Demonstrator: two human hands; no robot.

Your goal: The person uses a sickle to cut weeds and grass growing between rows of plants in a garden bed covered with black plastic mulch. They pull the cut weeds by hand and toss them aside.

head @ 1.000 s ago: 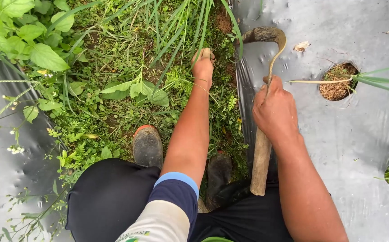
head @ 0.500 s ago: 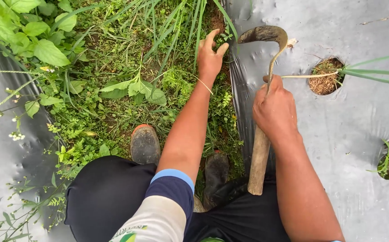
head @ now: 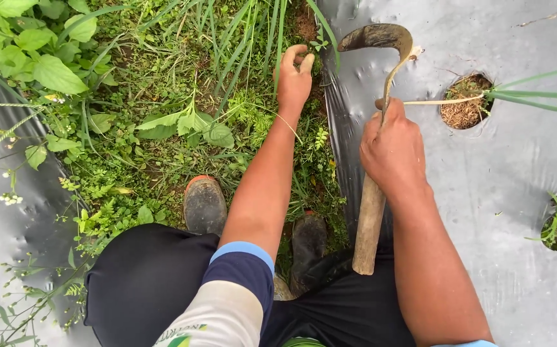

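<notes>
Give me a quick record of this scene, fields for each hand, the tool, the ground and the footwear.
left hand: closed around grass blades at the furrow edge
right hand: gripping the wooden handle
tool: sickle, curved blade pointing left over the plastic
ground: weedy strip between sheets of grey plastic mulch
planting hole: dry straw, one green shoot
footwear: muddy boots

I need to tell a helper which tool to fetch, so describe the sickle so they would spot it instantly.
Look at the grey plastic mulch sheet right of the weedy strip. At its near edge, the right hand holds a curved-bladed sickle with a wooden handle, the only tool there.
</notes>
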